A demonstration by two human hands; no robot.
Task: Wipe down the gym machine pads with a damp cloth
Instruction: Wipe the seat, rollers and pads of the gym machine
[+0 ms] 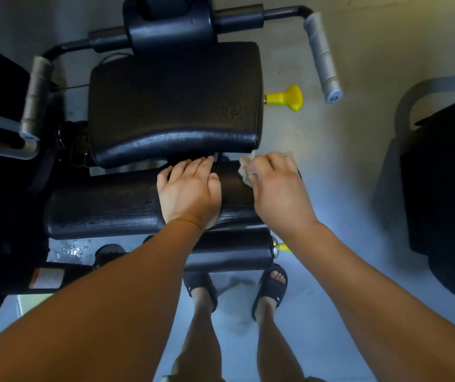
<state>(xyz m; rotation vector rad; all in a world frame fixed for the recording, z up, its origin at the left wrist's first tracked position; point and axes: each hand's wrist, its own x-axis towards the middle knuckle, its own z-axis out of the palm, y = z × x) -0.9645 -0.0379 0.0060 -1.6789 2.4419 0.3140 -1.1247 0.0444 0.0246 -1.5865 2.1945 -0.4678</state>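
Note:
A black gym machine fills the middle of the view. Its wide seat pad (174, 103) lies beyond a long black roller pad (102, 202). My left hand (190, 188) rests flat on that roller pad with fingers spread, holding nothing. My right hand (276, 186) presses a crumpled beige cloth (245, 168) onto the roller pad's right end. A smaller black roller (232, 252) sits lower, just in front of my feet.
Grey handle grips stick out at the left (36, 97) and right (323, 56) of the seat. A yellow adjustment knob (289, 97) juts from the seat's right side. Another dark machine (447, 194) stands at the right. My sandalled feet (270, 288) stand on the pale floor.

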